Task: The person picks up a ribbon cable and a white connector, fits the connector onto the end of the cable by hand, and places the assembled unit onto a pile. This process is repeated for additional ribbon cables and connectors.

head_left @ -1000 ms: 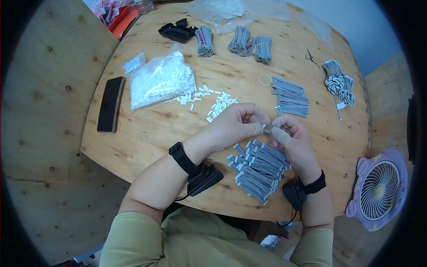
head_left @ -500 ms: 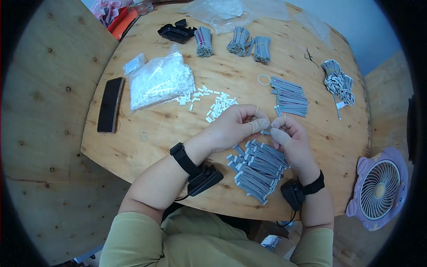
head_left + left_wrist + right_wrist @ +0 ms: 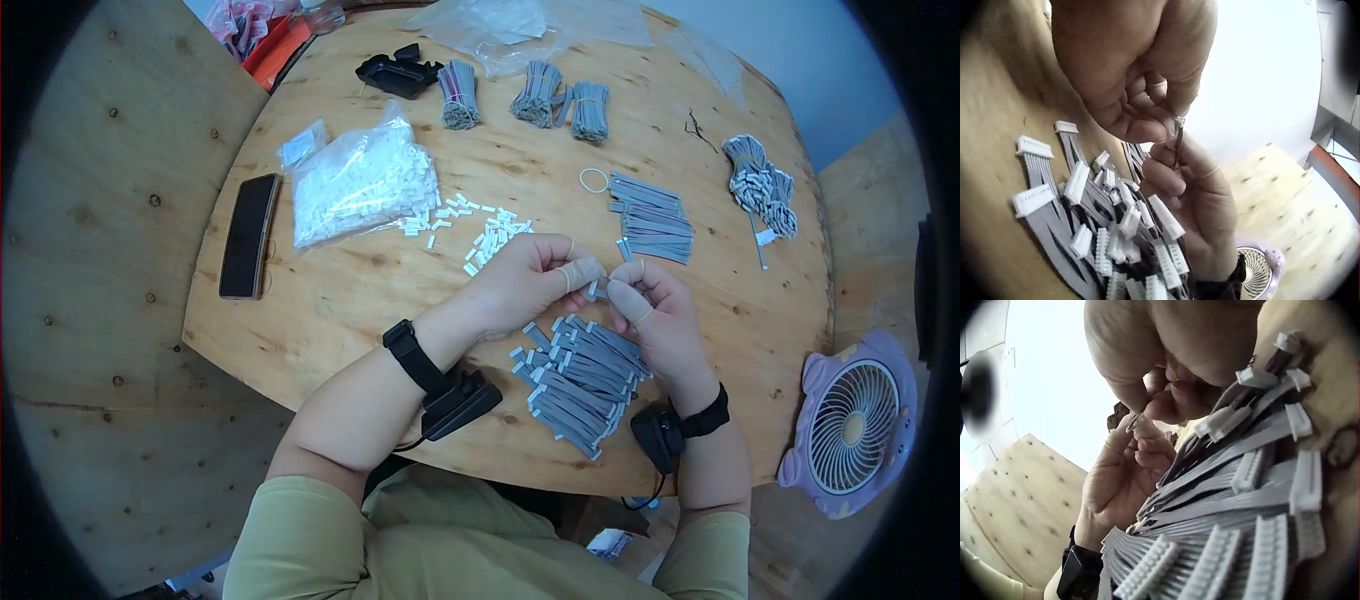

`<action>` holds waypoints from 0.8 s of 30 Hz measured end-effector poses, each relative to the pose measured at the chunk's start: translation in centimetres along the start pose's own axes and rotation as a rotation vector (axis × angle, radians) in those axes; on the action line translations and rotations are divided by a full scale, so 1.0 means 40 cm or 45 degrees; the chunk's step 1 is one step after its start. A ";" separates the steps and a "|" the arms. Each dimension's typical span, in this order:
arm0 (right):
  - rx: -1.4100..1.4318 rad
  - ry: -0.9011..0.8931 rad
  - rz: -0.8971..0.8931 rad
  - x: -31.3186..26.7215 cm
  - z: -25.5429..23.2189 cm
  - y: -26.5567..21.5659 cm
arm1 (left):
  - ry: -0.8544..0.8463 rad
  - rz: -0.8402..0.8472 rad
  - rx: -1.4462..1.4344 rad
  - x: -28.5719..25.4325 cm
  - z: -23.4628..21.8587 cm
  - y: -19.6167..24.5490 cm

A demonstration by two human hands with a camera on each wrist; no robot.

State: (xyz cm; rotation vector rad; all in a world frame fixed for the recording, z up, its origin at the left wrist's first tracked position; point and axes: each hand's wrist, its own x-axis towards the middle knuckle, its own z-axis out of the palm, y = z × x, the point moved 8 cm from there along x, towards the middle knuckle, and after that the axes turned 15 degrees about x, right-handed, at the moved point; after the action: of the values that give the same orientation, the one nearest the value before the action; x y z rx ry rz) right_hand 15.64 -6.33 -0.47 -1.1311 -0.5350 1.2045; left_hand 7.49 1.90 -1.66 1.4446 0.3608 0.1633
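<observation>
Between the fingertips of both hands is a short grey ribbon cable (image 3: 600,289) with a white connector end. My left hand (image 3: 535,280) pinches it from the left with thumb and fingers, and my right hand (image 3: 660,315) from the right; their fingertips nearly meet. Pale finger covers sit on the thumbs and some fingers. In the left wrist view the cable (image 3: 1179,142) runs thin and edge-on between the two hands. Just below the hands lies a pile of grey ribbon cables (image 3: 585,385) with white connectors on their ends.
Loose white connector housings (image 3: 495,238) lie beyond the left hand, beside a clear bag (image 3: 365,185) full of them. Flat grey cables (image 3: 655,220) are laid out behind the right hand. Tied bundles (image 3: 590,110), a phone (image 3: 248,237) and a purple fan (image 3: 850,428) stand farther off.
The left thumb has shifted slightly up over the cable. The white end, covered half a second ago, shows again between the hands. The pile below stays as it was.
</observation>
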 end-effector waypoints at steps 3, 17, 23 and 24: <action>-0.013 0.002 0.007 0.000 0.001 0.001 | -0.036 -0.008 -0.066 0.001 0.004 -0.007; -0.008 -0.046 0.015 -0.004 0.012 -0.002 | -0.119 -0.097 -0.520 0.000 0.028 -0.023; -0.002 -0.061 0.008 -0.004 0.012 -0.002 | -0.098 -0.105 -0.476 0.002 0.026 -0.026; -0.016 -0.050 0.007 -0.004 0.010 -0.002 | -0.086 -0.112 -0.463 0.001 0.025 -0.026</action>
State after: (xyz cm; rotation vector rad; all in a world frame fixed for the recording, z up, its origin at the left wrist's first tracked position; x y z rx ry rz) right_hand 15.30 -6.33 -0.19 -1.1219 -0.5702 1.2316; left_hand 7.77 0.84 -2.61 1.0706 0.3199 0.1018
